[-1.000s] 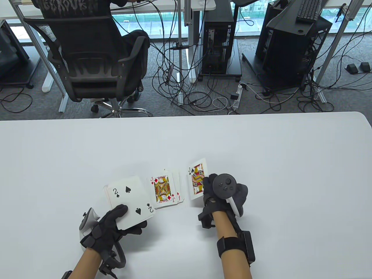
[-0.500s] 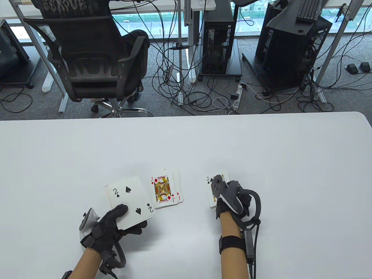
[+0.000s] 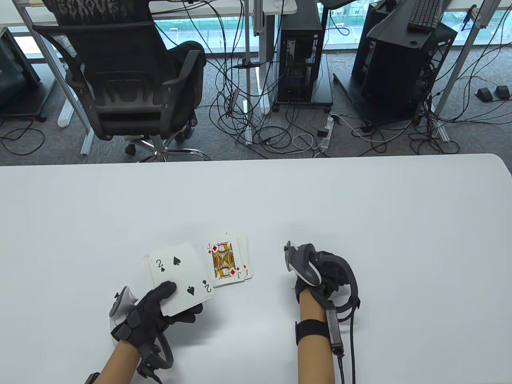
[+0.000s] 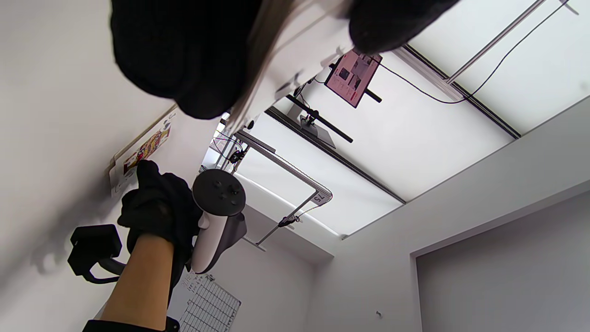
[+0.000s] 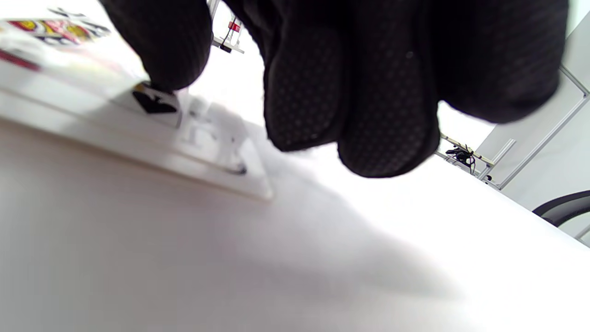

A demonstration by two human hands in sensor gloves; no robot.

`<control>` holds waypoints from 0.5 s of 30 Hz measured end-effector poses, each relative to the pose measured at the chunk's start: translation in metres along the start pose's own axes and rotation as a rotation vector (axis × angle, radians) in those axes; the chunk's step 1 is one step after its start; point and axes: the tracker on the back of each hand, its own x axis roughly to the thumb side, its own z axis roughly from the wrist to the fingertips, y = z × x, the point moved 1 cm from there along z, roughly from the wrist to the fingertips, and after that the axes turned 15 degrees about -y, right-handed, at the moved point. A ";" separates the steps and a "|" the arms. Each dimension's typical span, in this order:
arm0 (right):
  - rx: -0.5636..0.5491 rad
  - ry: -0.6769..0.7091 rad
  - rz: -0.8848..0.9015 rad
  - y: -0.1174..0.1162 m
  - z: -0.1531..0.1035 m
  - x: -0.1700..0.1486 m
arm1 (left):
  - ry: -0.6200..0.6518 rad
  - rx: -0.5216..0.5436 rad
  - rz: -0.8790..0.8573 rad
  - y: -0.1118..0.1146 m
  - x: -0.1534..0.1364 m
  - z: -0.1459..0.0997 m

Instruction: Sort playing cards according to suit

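Observation:
My left hand (image 3: 182, 299) holds a face-up deck (image 3: 176, 276) with the 2 of spades on top, thumb on its face; the left wrist view shows the deck edge (image 4: 295, 50) between my fingers (image 4: 184, 50). A diamond pile (image 3: 228, 264) topped by the jack of diamonds lies on the white table (image 3: 360, 200). My right hand (image 3: 320, 272) rests palm down on the table to its right and hides the jack of spades there. The jack of spades (image 4: 143, 150) lies flat under that hand (image 4: 156, 207). One fingertip (image 5: 161, 50) touches the card (image 5: 69, 37); the other fingers hover off it.
The table's far edge (image 3: 256, 157) runs across the middle of the table view. Beyond it stand an office chair (image 3: 120, 80), floor cables and computer racks (image 3: 400, 68).
My right hand carried the jack of spades from an upright hold down and to the right, laid it flat on the table and now covers it. The left hand and deck stayed still.

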 end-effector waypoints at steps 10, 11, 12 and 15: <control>0.012 0.409 0.664 0.063 -0.059 0.039 | -0.008 0.003 0.007 0.000 -0.001 0.000; 0.016 0.489 0.772 0.068 -0.072 0.046 | -0.007 0.003 0.006 0.000 -0.001 0.000; 0.005 0.539 0.870 0.073 -0.086 0.053 | -0.006 0.003 0.004 0.000 -0.001 0.000; 0.030 0.684 1.025 0.081 -0.112 0.067 | -0.008 0.002 0.005 0.000 -0.001 0.000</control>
